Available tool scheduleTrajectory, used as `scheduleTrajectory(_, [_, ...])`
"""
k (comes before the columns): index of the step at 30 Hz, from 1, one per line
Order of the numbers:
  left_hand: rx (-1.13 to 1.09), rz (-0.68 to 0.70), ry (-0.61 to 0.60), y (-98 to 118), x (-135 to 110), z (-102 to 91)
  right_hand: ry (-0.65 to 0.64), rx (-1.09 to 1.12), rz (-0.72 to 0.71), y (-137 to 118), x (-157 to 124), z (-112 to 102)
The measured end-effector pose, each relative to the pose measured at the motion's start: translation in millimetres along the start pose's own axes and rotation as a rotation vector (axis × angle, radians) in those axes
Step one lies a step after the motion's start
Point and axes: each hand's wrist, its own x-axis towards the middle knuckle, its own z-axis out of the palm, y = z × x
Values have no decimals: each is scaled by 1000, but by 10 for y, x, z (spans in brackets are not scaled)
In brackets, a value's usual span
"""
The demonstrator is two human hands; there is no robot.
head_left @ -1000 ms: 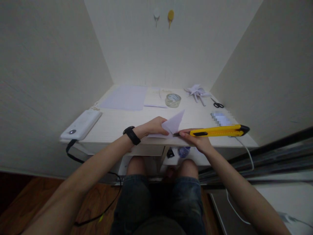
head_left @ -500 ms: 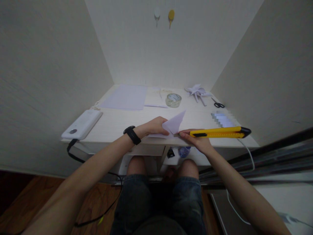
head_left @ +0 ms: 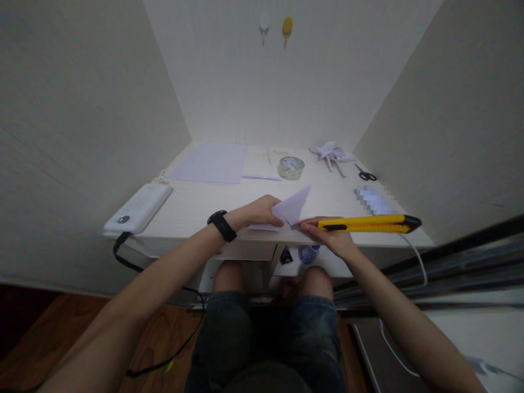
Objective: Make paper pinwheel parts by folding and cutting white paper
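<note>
My left hand point(head_left: 264, 212), with a black watch on the wrist, pinches a folded sheet of white paper point(head_left: 293, 206) near the desk's front edge. One flap of the paper stands up to the right, and another part lies under the hand. My right hand point(head_left: 327, 233) is closed around a yellow utility knife point(head_left: 360, 223), whose black end points right. The knife's blade tip is at the fold of the paper, close to my left fingers. How deep the blade sits in the fold cannot be made out.
On the white desk point(head_left: 204, 210) lie a paper sheet point(head_left: 208, 162), a clear tape roll point(head_left: 291, 168), a folded paper shape point(head_left: 329, 153), scissors point(head_left: 366, 174) and a blurred phone point(head_left: 375, 201). A white power bank point(head_left: 139, 207) with a black cable sits at left. Walls enclose three sides.
Both hands, the paper and the knife hold almost the same position. Only a very slight shift of the whole view shows.
</note>
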Motion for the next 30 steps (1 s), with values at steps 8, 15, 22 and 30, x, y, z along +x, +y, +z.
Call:
scheduleTrajectory(8, [7,-1,-1,4,-5,-5,-26,3,-64,2,4,-11])
scheduleTrajectory(15, [34,-15,9,-2,-3,-49,-64,-46,-83,33,16,-49])
scheduleTrajectory(22, [81,-76,-9,17,26,-73,-72,-109,-136,46,6,-57])
scheduleTrajectory(30, [-10,-63,-12,-59,53,-73,-55,-122,-137,40,1,-51])
